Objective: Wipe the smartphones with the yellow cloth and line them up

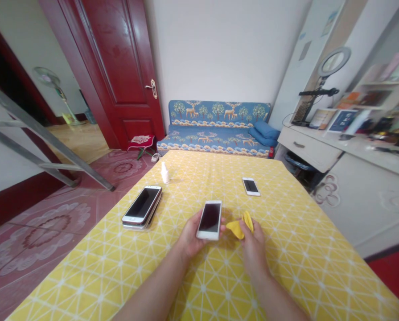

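Observation:
My left hand (190, 238) holds a white phone (210, 219) with a dark screen, face up above the table. My right hand (252, 243) pinches a small yellow cloth (240, 226) just right of that phone. To the left, a stack of phones (142, 207) lies on the yellow patterned tablecloth (286, 249), dark screens up. Another white phone (251, 186) lies farther back on the right. A small white bottle (165, 173) stands near the table's far left edge.
A blue deer-patterned sofa (219, 129) stands against the far wall behind the table. A red door (119, 71) is at the left with a small stool (141, 143) beside it. A white desk (319, 147) with shelves and a ring light (333, 62) fills the right side.

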`<state>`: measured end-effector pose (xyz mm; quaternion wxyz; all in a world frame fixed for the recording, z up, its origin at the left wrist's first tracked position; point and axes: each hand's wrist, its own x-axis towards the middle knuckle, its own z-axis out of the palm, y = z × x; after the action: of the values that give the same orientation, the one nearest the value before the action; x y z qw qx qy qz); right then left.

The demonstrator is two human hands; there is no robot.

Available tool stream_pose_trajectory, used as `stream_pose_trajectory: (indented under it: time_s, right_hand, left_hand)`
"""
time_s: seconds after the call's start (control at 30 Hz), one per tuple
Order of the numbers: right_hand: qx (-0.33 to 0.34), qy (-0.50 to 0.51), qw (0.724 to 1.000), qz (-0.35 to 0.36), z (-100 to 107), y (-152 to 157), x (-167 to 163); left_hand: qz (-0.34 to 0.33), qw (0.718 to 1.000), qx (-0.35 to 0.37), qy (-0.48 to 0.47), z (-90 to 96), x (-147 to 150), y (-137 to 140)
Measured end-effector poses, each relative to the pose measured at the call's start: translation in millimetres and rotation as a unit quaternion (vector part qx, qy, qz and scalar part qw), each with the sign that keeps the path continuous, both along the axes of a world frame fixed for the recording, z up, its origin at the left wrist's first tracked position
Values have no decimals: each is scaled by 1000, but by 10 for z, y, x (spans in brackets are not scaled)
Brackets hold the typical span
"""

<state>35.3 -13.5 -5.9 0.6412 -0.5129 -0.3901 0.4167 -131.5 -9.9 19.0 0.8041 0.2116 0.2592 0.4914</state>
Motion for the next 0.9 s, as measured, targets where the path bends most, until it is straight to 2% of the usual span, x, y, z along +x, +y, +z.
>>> stream_pose_trajectory:
  time_s: [0.1,0.17,0.23,0.3,0.37,0.43,0.6,0.7,0.77,0.83,0.9]
  right_hand:
    - [-27,75,997,2,45,36,61]
    - [-29,71,997,7,108,19,70]
    - [-11,34,999,27,183,-18,59]
    - [39,-24,997,58,260,-60,40]
    - [95,-88,988,77,331,-91,28]
    - [114,-124,982,83,384,-98,33]
    - [49,-26,992,114,412,-27,113]
    - [26,-23,992,122,409,16,172]
    - [14,-73,992,102,420,29,214]
    - [34,-176,982,57,447,31,266]
    - [87,-310,947,11,491,22,325]
  left_hand:
    - [-30,999,16,-16,-8,47,-22]
    - [-31,999,6,-4,6,76,-36]
    - [-25,1000,1,18,22,105,-49]
    - [-19,999,7,34,29,132,-64]
    - [-9,999,16,41,23,153,-76]
    - [1,999,20,44,4,164,-81]
    - [16,999,6,50,-45,167,-57]
    - [20,999,14,32,-39,174,-47]
    - [15,999,22,23,-26,180,-52]
    - [3,999,24,22,-20,183,-61]
    - [-13,999,23,23,-24,182,-68]
